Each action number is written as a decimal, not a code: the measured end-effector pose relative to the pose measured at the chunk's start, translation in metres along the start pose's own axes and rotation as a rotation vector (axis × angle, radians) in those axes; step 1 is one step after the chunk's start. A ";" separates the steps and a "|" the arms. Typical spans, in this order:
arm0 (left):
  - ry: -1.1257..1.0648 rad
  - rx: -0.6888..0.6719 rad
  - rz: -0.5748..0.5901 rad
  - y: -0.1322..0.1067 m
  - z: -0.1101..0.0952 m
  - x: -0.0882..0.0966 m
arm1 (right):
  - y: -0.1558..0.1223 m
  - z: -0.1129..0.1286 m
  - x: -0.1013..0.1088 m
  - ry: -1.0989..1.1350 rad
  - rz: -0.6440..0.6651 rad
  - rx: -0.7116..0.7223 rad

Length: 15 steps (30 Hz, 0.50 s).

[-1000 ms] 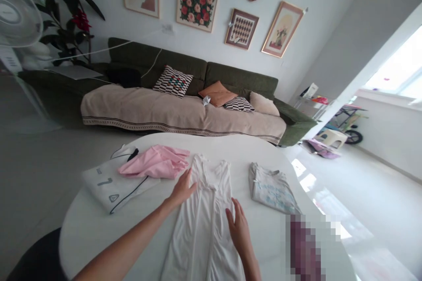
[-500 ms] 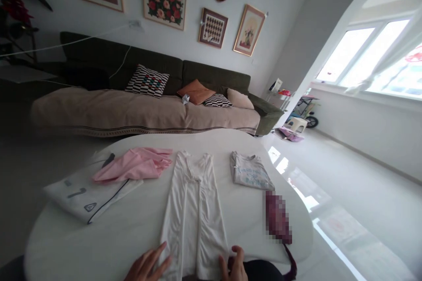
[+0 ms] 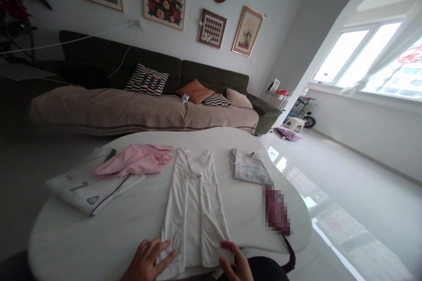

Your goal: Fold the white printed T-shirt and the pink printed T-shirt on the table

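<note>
From here I cannot tell whether the left hand point(image 3: 147, 260) or the right hand point(image 3: 238, 265) pinches cloth; I see fingers of both at the lower corners of the long white sleeveless garment point(image 3: 193, 210), which lies down the middle of the white table point(image 3: 79, 239). On the table's left, a pink garment point(image 3: 134, 161) overlaps a white jersey point(image 3: 74, 195); on its right sits a folded gray T-shirt point(image 3: 252, 168).

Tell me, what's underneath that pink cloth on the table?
Partly under the pink cloth lies a white garment with dark trim and printed marks. Its covered part, and anything else hidden there, can't be seen.
</note>
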<state>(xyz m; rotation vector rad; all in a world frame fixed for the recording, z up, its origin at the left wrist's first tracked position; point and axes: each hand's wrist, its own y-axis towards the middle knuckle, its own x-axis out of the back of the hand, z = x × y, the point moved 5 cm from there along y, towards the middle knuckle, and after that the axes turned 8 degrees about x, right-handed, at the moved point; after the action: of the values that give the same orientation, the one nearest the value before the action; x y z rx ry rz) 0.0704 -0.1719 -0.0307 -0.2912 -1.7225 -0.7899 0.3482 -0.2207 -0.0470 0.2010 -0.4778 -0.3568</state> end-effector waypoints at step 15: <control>-0.296 -0.208 0.346 0.014 -0.001 0.026 | -0.012 -0.004 -0.035 -0.890 0.127 0.478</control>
<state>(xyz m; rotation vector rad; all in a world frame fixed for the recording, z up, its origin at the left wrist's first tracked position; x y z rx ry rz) 0.0704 -0.1676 -0.0012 -0.8601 -1.7954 -0.6935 0.3178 -0.2182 -0.0687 0.4752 -1.4521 -0.1849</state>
